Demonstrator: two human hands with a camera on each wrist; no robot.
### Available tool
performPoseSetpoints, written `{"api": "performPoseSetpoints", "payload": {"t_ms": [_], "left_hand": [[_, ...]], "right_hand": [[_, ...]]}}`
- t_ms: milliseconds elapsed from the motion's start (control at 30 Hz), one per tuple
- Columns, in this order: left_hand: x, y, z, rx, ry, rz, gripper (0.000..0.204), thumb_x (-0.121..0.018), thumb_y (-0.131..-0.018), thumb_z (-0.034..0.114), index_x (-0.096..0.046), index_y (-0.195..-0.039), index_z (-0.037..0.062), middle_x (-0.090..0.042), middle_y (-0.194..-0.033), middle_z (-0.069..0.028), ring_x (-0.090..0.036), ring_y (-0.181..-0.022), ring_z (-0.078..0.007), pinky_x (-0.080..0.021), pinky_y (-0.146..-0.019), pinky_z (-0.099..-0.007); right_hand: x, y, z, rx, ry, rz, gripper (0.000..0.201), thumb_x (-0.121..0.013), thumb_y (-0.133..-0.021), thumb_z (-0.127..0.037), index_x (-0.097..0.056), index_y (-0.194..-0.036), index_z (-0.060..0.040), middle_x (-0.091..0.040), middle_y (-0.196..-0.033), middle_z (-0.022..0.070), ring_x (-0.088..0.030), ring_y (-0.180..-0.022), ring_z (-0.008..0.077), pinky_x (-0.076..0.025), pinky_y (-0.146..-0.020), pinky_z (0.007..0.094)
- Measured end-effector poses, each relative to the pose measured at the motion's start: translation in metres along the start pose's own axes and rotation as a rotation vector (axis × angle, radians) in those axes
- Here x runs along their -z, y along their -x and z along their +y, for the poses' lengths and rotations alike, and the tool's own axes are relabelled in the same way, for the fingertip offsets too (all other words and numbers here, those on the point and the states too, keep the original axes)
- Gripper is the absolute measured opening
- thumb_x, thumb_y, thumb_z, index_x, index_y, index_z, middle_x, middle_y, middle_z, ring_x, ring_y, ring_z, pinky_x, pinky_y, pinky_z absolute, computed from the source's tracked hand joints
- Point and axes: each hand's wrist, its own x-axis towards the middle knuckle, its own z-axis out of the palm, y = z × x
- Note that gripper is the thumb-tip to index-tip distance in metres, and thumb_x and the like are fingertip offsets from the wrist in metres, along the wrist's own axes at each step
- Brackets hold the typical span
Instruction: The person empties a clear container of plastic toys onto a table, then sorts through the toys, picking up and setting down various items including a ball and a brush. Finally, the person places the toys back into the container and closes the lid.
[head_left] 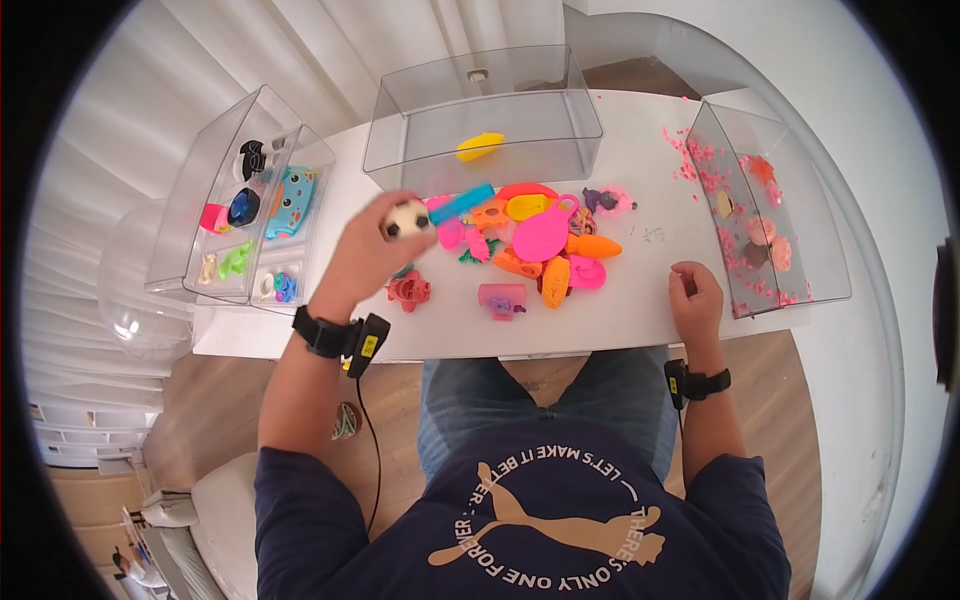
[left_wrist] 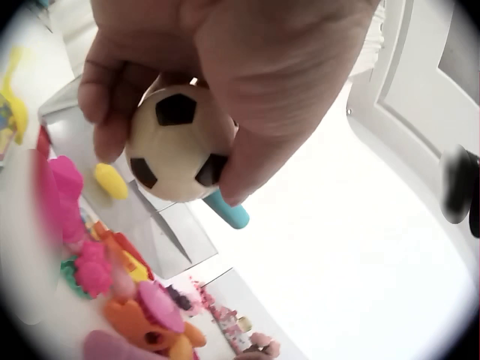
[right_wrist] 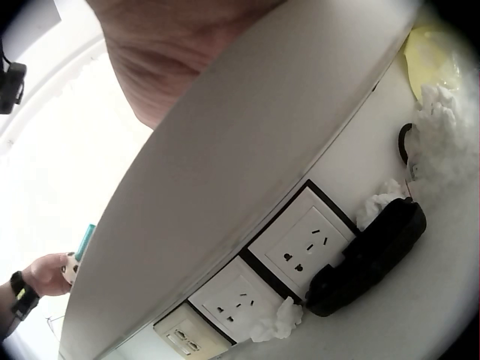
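My left hand [head_left: 358,250] grips a white and black toy football [head_left: 408,220] above the left side of the toy pile. A blue stick [head_left: 463,204] sticks out beyond the ball; whether the two are joined I cannot tell. In the left wrist view, thumb and fingers of the hand [left_wrist: 255,82] hold the ball [left_wrist: 180,142] from both sides, and the stick's blue end [left_wrist: 231,211] shows behind it. At the table's right front edge, my right hand [head_left: 696,300] rests with loosely curled fingers and nothing visible in it; only part of this hand [right_wrist: 172,60] shows in the right wrist view.
Colourful toys, among them a pink paddle-shaped one [head_left: 541,236], lie mid-table. A clear bin [head_left: 385,140] at the back holds a yellow piece [head_left: 480,147]. Another bin [head_left: 172,240], with several toys, stands left. The right bin [head_left: 830,270] holds flower-like pieces, with pink bits [head_left: 705,165] scattered beside it.
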Motion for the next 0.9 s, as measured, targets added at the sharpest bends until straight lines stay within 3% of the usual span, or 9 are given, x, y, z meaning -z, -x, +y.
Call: {"api": "performPoseSetpoints", "payload": {"t_ms": [100, 300, 400, 500, 600, 700, 800, 900], "left_hand": [[0.015, -0.028, 0.019, 0.076, 0.024, 0.183, 0.053, -0.078, -0.082, 0.028, -0.058, -0.124, 0.0031, -0.064, -0.09, -0.0043, -0.057, -0.064, -0.0093, -0.048, -0.056, -0.023], [0.027, -0.092, 0.019, 0.234, 0.145, 0.263, 0.06, -0.078, -0.079, 0.032, -0.057, -0.125, -0.0011, -0.065, -0.088, -0.0072, -0.057, -0.06, -0.0097, -0.047, -0.053, -0.0221], [0.024, -0.102, 0.005, 0.206, 0.1, 0.27, 0.055, -0.075, -0.083, 0.029, -0.057, -0.127, 0.0005, -0.065, -0.092, -0.0084, -0.061, -0.063, -0.0105, -0.05, -0.057, -0.0234], [0.019, -0.097, -0.015, 0.129, 0.025, 0.446, 0.052, -0.074, -0.084, 0.026, -0.058, -0.126, -0.0004, -0.067, -0.099, -0.0104, -0.065, -0.07, -0.013, -0.053, -0.063, -0.0264], [0.037, -0.081, -0.033, 0.036, -0.12, 0.352, 0.045, -0.071, -0.086, 0.022, -0.061, -0.124, -0.0007, -0.068, -0.106, -0.0113, -0.067, -0.074, -0.0145, -0.054, -0.068, -0.028], [0.058, -0.059, -0.056, 0.096, -0.247, 0.217, 0.035, -0.07, -0.083, 0.017, -0.066, -0.113, -0.0003, -0.069, -0.104, -0.0137, -0.068, -0.079, -0.0177, -0.054, -0.073, -0.0315], [0.061, -0.028, -0.072, 0.063, -0.436, 0.018, 0.039, -0.069, -0.08, 0.01, -0.064, -0.118, 0.0027, -0.066, -0.111, -0.0151, -0.067, -0.097, -0.0237, -0.053, -0.084, -0.0349], [0.051, -0.004, -0.101, -0.027, -0.478, -0.043, 0.048, -0.067, -0.076, 0.004, -0.061, -0.124, 0.0061, -0.062, -0.12, -0.0161, -0.06, -0.112, -0.0314, -0.049, -0.097, -0.0393]], "right_hand": [[0.001, 0.001, -0.001, 0.004, 0.016, -0.001, 0.01, -0.066, -0.085, -0.003, -0.067, -0.095, -0.0013, -0.06, -0.073, 0.0031, -0.052, -0.061, 0.0095, -0.044, -0.057, 0.0249], [0.0, 0.0, 0.001, -0.001, 0.007, 0.006, 0.009, -0.067, -0.085, -0.004, -0.067, -0.094, -0.0018, -0.06, -0.074, 0.003, -0.053, -0.062, 0.0094, -0.044, -0.057, 0.0247], [0.0, 0.0, -0.001, 0.009, 0.007, 0.009, 0.009, -0.067, -0.085, -0.004, -0.067, -0.094, -0.0019, -0.06, -0.074, 0.0033, -0.053, -0.062, 0.0095, -0.044, -0.057, 0.0248], [0.001, 0.0, -0.002, 0.021, 0.017, 0.004, 0.009, -0.067, -0.085, -0.004, -0.067, -0.094, -0.0019, -0.06, -0.074, 0.0035, -0.053, -0.061, 0.0096, -0.044, -0.057, 0.0249], [0.001, 0.0, -0.001, 0.016, 0.009, -0.004, 0.009, -0.067, -0.085, -0.003, -0.066, -0.094, -0.0017, -0.061, -0.074, 0.0036, -0.053, -0.061, 0.0097, -0.044, -0.057, 0.0251], [0.0, 0.001, -0.002, 0.023, 0.003, 0.004, 0.01, -0.066, -0.085, -0.003, -0.066, -0.094, -0.0016, -0.061, -0.074, 0.0034, -0.054, -0.061, 0.0095, -0.044, -0.057, 0.0249], [0.001, 0.001, 0.0, 0.025, 0.01, 0.003, 0.01, -0.066, -0.085, -0.003, -0.066, -0.095, -0.0017, -0.061, -0.074, 0.0033, -0.054, -0.062, 0.0093, -0.044, -0.057, 0.0246], [0.001, 0.001, 0.0, 0.02, 0.015, -0.007, 0.01, -0.066, -0.085, -0.003, -0.066, -0.095, -0.0017, -0.061, -0.074, 0.0031, -0.054, -0.062, 0.0091, -0.044, -0.057, 0.0243]]}}
